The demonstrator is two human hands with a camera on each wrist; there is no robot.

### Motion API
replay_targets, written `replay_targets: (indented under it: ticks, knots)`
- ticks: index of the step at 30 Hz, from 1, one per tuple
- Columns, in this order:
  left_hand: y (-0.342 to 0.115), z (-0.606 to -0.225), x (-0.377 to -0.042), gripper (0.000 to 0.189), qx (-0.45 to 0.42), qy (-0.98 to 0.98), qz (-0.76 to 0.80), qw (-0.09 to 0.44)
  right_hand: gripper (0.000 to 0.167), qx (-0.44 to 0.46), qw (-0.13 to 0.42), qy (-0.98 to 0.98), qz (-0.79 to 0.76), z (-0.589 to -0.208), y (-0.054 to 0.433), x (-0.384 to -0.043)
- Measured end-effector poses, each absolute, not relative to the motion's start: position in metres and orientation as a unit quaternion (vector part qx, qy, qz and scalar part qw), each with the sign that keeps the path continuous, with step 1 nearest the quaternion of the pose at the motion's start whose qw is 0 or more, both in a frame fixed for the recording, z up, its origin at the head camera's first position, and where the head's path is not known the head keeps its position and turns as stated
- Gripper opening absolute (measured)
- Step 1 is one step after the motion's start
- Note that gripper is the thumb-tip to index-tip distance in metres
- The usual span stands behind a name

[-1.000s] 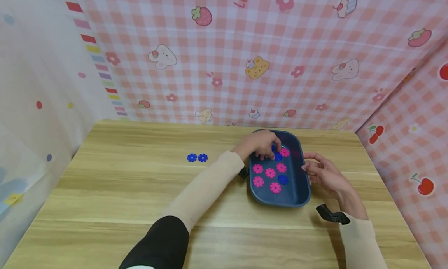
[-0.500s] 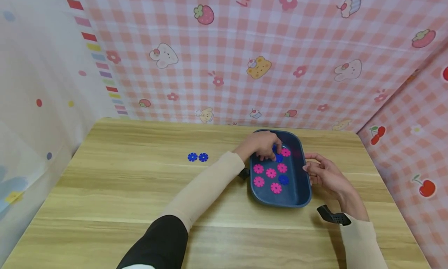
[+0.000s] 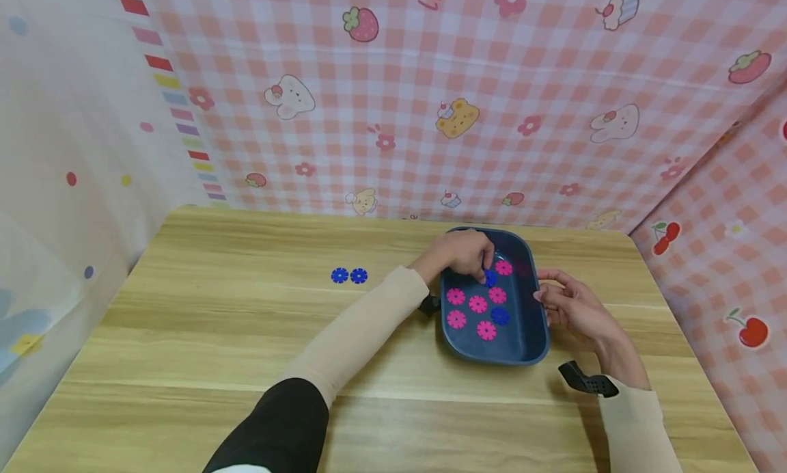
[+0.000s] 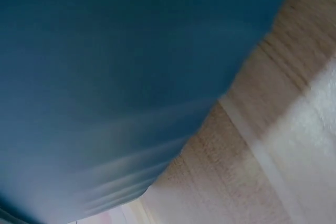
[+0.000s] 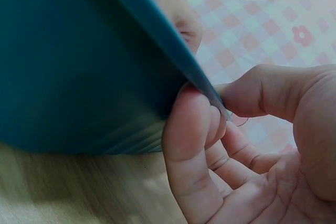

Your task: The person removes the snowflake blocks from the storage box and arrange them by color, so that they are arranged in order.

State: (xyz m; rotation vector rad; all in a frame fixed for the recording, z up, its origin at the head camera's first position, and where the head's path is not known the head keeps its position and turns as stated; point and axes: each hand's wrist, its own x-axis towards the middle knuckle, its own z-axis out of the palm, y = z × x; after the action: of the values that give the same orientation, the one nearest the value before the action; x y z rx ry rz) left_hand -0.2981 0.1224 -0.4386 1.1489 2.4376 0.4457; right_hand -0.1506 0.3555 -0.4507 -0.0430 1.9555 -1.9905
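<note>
A dark blue tray (image 3: pixel 535 336) stands on the table, with pink notched discs (image 3: pixel 477 304) and blue notched discs inside. Over its left rim reaches my left hand (image 3: pixel 465 250), its fingers curled and their tips at a blue notched disc (image 3: pixel 490 278); part of that disc is hidden. With thumb and fingers, my right hand (image 3: pixel 572 305) pinches the tray's right rim, as the right wrist view shows of the hand (image 5: pixel 247 150). In the left wrist view the tray's outer wall (image 4: pixel 115 77) fills most of the picture, and no hand shows.
Two blue notched discs (image 3: pixel 349 275) lie side by side on the wooden table (image 3: pixel 215 336), left of the tray. A pink checked cloth (image 3: pixel 393 83) hangs close behind the tray. A black strap piece (image 3: pixel 588 380) sits at my right wrist.
My left fingers have drawn closer together inside the tray, and less blue shows between them. The right hand keeps its hold on the rim. The head view has shifted slightly.
</note>
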Motion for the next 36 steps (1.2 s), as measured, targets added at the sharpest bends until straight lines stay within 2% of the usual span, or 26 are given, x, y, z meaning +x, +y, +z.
replay_targets:
  ticks: [10, 15, 19, 28, 36]
  knots:
    - [0.114, -0.44, -0.299, 0.005, 0.422, 0.824, 0.317, 0.206, 0.034, -0.015, 0.176, 0.687, -0.705, -0.45, 0.356, -0.15]
    - [0.114, -0.442, -0.298, 0.014, 0.423, 0.819, 0.343, 0.181, 0.035, -0.01, 0.177, 0.688, -0.704, -0.45, 0.356, -0.15]
    - [0.113, -0.445, -0.297, 0.013, 0.416, 0.816, 0.371, 0.155, 0.034, -0.006, 0.174, 0.69, -0.703, -0.45, 0.355, -0.15]
    - [0.103, -0.446, -0.293, 0.012, 0.324, 0.744, 0.568, 0.138, 0.038, 0.015, 0.161, 0.71, -0.686, -0.45, 0.35, -0.149]
    - [0.088, -0.441, -0.286, 0.015, 0.261, 0.74, 0.608, 0.118, 0.037, 0.007, 0.159, 0.707, -0.689, -0.451, 0.353, -0.152]
